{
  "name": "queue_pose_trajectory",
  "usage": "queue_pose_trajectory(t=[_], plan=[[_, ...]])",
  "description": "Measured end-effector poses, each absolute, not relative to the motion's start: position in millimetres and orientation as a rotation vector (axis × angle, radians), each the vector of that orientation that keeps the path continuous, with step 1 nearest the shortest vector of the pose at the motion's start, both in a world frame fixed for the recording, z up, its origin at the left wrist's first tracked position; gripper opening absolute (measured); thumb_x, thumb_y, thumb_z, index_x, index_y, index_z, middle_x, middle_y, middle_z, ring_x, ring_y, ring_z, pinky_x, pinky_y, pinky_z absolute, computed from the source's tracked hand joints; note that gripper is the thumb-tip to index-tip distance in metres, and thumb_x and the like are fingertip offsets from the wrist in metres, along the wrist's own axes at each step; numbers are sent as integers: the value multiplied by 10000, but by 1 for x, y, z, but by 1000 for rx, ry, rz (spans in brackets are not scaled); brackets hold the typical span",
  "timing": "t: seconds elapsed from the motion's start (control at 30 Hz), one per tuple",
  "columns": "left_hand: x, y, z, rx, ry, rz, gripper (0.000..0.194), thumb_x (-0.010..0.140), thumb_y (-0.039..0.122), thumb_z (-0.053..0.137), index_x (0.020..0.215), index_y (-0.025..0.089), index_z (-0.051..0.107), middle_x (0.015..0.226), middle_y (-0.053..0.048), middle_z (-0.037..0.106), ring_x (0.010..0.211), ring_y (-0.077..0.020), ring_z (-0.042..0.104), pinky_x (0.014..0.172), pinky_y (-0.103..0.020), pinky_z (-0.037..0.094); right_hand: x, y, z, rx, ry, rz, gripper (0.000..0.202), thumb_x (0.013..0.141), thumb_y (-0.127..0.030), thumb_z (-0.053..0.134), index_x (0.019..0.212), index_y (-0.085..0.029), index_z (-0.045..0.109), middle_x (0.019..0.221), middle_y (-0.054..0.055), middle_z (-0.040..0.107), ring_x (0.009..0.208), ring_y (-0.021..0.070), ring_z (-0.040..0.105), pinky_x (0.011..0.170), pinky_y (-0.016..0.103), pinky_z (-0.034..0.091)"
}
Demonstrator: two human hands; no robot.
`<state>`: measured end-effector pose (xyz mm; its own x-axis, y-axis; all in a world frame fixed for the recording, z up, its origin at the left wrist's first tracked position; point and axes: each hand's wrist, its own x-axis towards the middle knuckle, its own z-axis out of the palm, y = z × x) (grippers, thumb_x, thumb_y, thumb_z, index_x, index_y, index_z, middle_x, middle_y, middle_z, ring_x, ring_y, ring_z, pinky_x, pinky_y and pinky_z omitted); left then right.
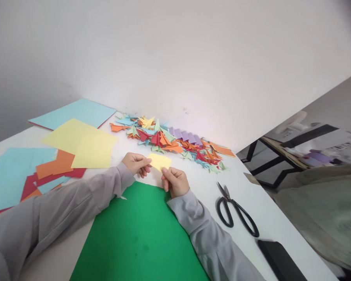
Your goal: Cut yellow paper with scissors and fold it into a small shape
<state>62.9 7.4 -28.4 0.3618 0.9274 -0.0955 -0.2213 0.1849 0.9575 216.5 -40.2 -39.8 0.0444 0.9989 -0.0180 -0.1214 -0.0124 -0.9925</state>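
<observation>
A small yellow piece of paper (160,160) is held up between my two hands, above the far edge of a green sheet (140,234). My left hand (136,163) pinches its left corner between thumb and fingers. At the lower right corner, my right hand (175,181) grips the same piece with thumb and curled fingers. Just beyond the hands lies a long heap of small folded paper figures (156,138) in orange, red, green, blue and yellow. A row of purple folded pieces (187,136) stands among them.
Black-handled scissors (232,207) lie slightly open on the right, near a dark flat object (280,259). Yellow sheets (90,146), blue sheets (73,113) and orange cut pieces (58,162) cover the left side. A wall rises behind the white table (210,203).
</observation>
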Motion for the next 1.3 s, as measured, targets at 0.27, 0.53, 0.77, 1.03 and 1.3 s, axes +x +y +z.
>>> queue_pose_trajectory(t=[0.27,0.53,0.77,1.03,1.3], plan=[[62,5,-23,1100,816,888,313,587,338,686,460,87,551,401,-36,564,309,-107,493,282,-203,380,218,-42,-42,-1154,-1233,1191,370,614,-480,652,466,-163,532,235,-74,398,208,24,251,276,171,179],[61,5,-24,1163,778,825,328,511,365,747,546,68,611,376,-30,562,316,-101,501,321,-195,412,215,-47,-36,-1192,-1363,1244,382,611,-516,641,529,-152,558,322,-35,505,260,54,389,301,175,295],[61,3,-26,1188,788,892,260,538,286,742,673,74,678,497,-27,627,349,-85,516,343,-192,441,214,-45,-37,-1221,-1431,1222,399,590,-545,633,527,-157,561,280,-49,460,237,52,350,288,180,277],[61,5,-25,1100,793,881,188,529,213,746,650,83,685,488,-20,623,358,-86,522,342,-180,433,211,-48,-34,-1223,-1433,1247,365,609,-506,640,528,-156,570,355,-26,527,289,58,420,310,168,316],[62,4,-23,1159,800,858,175,570,240,715,613,77,669,488,-34,627,349,-94,530,357,-192,454,211,-47,-30,-1245,-1453,1293,424,604,-513,636,414,-143,553,327,-6,509,269,51,411,302,161,319]])
